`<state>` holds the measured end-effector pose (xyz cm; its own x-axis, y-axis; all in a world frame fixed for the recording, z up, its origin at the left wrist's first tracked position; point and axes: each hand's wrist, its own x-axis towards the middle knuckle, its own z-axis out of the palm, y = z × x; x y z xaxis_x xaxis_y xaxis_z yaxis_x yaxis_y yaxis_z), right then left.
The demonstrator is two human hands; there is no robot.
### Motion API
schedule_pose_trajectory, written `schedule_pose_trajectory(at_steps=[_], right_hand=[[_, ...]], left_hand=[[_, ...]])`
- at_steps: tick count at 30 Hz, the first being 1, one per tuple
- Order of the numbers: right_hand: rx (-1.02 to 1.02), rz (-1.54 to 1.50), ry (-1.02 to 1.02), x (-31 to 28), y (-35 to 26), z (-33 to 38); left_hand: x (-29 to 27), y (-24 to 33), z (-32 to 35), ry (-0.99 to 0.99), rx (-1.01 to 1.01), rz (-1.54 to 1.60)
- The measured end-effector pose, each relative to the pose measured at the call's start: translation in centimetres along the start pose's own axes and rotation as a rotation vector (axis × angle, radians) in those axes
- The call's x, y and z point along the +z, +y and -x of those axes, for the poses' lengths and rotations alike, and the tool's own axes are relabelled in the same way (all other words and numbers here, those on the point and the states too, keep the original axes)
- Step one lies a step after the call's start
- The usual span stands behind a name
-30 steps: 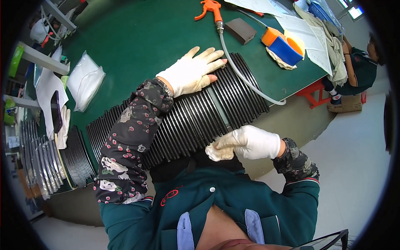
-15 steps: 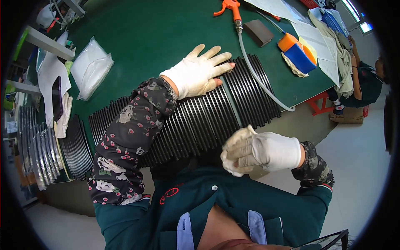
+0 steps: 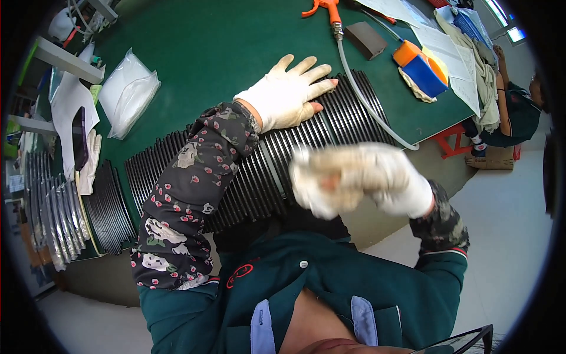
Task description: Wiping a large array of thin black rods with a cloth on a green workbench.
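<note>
A long row of thin black rods (image 3: 250,189) lies side by side on the green table (image 3: 206,47), along its near edge. My left hand (image 3: 280,97), in a white glove with some bare fingertips, rests flat across the far ends of the rods, fingers spread. Over the near part of the row, toward its right end, is my gloved right hand (image 3: 395,177), smeared by motion. Its fingers are closed on a bunched whitish cloth (image 3: 312,192). Whether the cloth touches the rods cannot be made out.
A hose (image 3: 359,100) from an orange air gun (image 3: 326,10) crosses the rods' right end. Beyond lie a brown block (image 3: 365,40), a blue-orange object (image 3: 423,74) and papers. At left are clear bags (image 3: 128,94), another glove (image 3: 90,162) and more rods (image 3: 109,206). A person sits at far right.
My right hand has swept up and leftward with the cloth, from beyond the near edge to over the rods. My left hand has shifted slightly right along the row.
</note>
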<state>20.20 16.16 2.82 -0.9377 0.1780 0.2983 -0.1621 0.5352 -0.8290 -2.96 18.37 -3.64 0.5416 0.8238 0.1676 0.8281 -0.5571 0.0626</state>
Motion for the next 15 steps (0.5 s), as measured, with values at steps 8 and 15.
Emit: schedule_pose_trajectory(at_steps=[8,15], right_hand=[[-0.005,0.104,-0.387,1.6,-0.2,0.9],[-0.032,0.627,-0.020,2.2,3.4,-1.2]], left_hand=[[-0.2,0.4,-0.4,-0.029,-0.021,-0.008],[0.9,0.1,-1.2,0.017,0.006,-0.035]])
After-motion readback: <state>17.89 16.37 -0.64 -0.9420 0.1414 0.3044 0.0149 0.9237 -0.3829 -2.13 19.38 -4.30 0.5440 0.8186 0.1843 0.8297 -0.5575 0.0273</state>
